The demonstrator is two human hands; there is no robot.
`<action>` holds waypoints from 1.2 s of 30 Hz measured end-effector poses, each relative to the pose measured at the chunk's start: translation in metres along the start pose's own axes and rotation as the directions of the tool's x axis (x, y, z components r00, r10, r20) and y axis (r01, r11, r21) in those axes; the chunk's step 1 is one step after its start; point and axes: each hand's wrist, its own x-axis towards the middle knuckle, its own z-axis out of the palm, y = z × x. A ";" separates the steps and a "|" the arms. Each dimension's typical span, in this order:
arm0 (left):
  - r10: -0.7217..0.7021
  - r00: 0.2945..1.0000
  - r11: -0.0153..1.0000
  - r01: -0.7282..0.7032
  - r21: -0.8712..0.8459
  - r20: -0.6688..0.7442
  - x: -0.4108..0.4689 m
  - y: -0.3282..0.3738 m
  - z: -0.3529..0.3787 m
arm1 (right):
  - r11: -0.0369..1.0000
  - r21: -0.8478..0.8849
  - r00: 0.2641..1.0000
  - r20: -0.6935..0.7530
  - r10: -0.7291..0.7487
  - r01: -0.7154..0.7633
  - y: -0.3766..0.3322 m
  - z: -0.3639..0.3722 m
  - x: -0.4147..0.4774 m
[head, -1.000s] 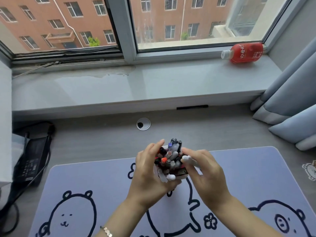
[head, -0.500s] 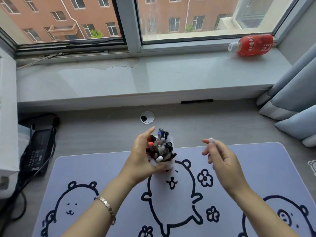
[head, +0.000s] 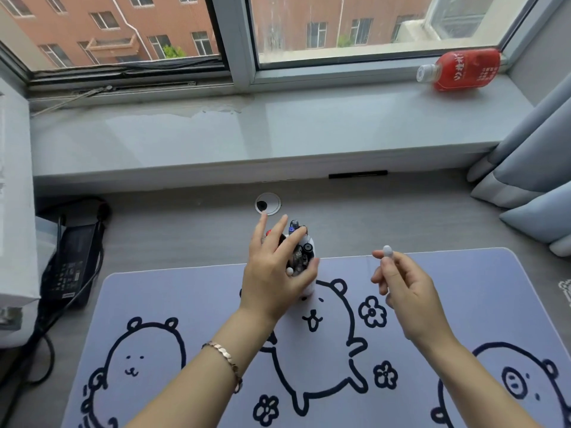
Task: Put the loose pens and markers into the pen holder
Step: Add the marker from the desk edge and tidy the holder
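A white pen holder point(head: 309, 290) stands at the far edge of the lilac desk mat point(head: 185, 291), packed with several pens and markers point(head: 301, 250). My left hand point(head: 275, 273) lies over the holder's left side, thumb against its front, fingers spread across the pen tops. To the right, apart from the holder, my right hand point(head: 398, 285) pinches a white pen, with its rounded cap point(head: 387, 251) poking up between fingertips; the pen's body is hidden in the hand.
The mat carries bear and flower drawings. A cable grommet point(head: 268, 204) sits in the grey desk behind the holder. A black power adapter point(head: 72, 261) with cables lies at left beside a white box point(head: 15, 211). A red bottle point(head: 463, 71) rests on the windowsill; curtains point(head: 531, 180) hang right.
My right hand has pulled away from the holder to the right with the white pen. My left hand has shifted from gripping the holder's side to spreading over the pen tops.
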 end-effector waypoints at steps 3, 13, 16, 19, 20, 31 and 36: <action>0.044 0.998 0.998 -0.043 -0.034 0.035 0.005 -0.002 -0.003 | 1.000 0.003 1.000 0.004 0.004 -0.004 0.000 0.002 0.000; 0.154 0.949 0.978 -0.108 -0.176 0.276 0.035 -0.013 -0.018 | 0.996 0.083 0.999 -0.022 -0.039 0.041 -0.002 0.001 -0.002; 0.116 0.968 0.971 -0.063 -0.233 0.223 0.032 -0.010 -0.014 | 0.954 0.274 0.991 -0.083 -0.101 0.120 -0.015 0.005 -0.005; 0.101 0.980 0.965 -0.055 -0.258 0.171 0.025 -0.009 -0.011 | 0.851 0.474 0.974 -0.138 -0.179 0.224 -0.032 0.018 -0.005; 0.104 0.981 0.964 -0.060 -0.259 0.161 0.023 -0.009 -0.011 | 0.824 0.508 0.968 -0.166 -0.190 0.249 -0.034 0.024 -0.003; 0.012 0.986 0.940 0.045 -0.337 0.164 0.013 -0.008 -0.010 | 0.887 0.327 0.940 -0.208 -0.269 0.326 0.004 0.087 0.006; 0.011 0.987 0.950 0.039 -0.311 0.158 0.008 -0.005 -0.010 | 0.670 -0.187 0.673 -0.057 -0.737 0.718 0.026 0.073 0.005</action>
